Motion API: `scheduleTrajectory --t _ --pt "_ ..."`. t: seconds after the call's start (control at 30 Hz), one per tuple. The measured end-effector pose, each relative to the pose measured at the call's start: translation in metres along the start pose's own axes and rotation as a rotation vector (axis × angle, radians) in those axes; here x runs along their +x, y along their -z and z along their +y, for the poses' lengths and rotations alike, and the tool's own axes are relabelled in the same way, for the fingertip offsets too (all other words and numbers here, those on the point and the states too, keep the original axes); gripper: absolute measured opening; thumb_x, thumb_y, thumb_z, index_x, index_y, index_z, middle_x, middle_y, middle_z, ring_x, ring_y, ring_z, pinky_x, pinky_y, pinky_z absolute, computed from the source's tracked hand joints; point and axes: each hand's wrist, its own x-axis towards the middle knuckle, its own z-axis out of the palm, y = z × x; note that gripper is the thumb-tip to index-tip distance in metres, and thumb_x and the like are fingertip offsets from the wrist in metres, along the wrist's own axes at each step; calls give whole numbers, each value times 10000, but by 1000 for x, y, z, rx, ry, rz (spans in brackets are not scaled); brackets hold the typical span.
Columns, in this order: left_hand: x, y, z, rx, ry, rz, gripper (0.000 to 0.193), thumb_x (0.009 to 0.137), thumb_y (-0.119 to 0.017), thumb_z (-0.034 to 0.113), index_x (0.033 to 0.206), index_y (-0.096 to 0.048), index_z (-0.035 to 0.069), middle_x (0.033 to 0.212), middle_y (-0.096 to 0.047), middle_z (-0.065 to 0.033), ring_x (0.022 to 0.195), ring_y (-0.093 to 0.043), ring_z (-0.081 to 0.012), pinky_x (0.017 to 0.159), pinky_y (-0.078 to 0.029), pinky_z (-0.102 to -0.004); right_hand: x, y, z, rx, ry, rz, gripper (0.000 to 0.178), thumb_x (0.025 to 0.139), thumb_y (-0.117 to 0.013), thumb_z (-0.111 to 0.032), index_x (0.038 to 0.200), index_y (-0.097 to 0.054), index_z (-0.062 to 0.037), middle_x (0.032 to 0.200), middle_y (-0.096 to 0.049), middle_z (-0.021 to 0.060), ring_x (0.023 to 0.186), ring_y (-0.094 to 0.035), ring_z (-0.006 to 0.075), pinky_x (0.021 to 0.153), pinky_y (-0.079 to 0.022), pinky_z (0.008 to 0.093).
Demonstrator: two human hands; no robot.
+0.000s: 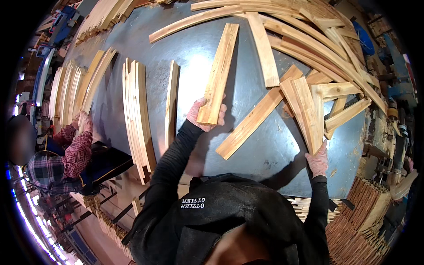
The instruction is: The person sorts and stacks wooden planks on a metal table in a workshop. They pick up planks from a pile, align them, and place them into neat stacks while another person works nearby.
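Note:
My left hand (206,115), in a pinkish glove, is wrapped round the near end of a wooden board (221,66), which points away from me over the metal table (185,57). Off to the right, my right hand (318,162), gloved the same way, grips the near end of another board (302,106) in a loose, crossing pile. Between the two hands a single board (251,123) lies slantwise, its far end by the pile. Left of my left forearm is one narrow wooden strip (171,104), standing apart from a row of boards.
A tight row of boards (138,115) lies left of the strip. Further left a co-worker's hands (83,121) touch more boards (70,95). Long strips (304,48) spread across the far right. Stacked wood (364,212) stands beyond the table's right corner.

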Motion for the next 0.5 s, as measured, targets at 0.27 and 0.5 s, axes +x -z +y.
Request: scheduleTrajectory --t 0.27,0.5 --pt "-28 19 -62 -187 -131 25 858 777 -761 521 1427 -416 79 1079 -626 -195 886 -642 -323 759 -539 -467 -34 38 -67 417 47 -274 1002 661 -781 -134 1519 -266 -102 1229 -587 190 1101 -608 310 952 -500 396" --pt "-63 19 -97 -7 -261 74 737 823 -745 440 1350 -466 6 1026 -631 -209 827 -681 -357 731 -572 -497 9 55 -184 639 328 -440 869 696 -756 -208 1443 -361 -5 1177 -610 223 1054 -616 342 913 -511 415"
